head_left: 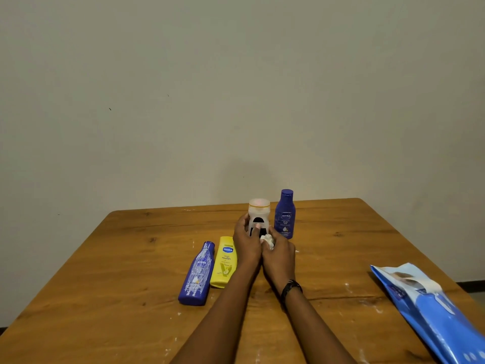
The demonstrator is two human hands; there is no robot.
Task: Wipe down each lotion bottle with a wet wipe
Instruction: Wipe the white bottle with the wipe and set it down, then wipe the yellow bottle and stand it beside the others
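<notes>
The white bottle (259, 214) stands upright toward the far middle of the table (105, 285), its base hidden behind the hands. The left hand (246, 243) grasps it round the left side, thumb across the dark label. The right hand (279, 256) clutches a crumpled wipe (267, 240) and presses it against the bottle's lower front; a dark band (290, 286) circles that wrist.

Just right of the white bottle a blue bottle (285, 214) stands upright. To the left a yellow bottle (225, 261) and a second blue one (196, 274) lie side by side, caps pointing away. A blue wipes pack (433, 311) lies at the table's right edge, its flap peeled open.

The table is orange-brown knotty wood flecked with white smears. Behind it rises a plain beige wall (236, 88) with a few small dark marks.
</notes>
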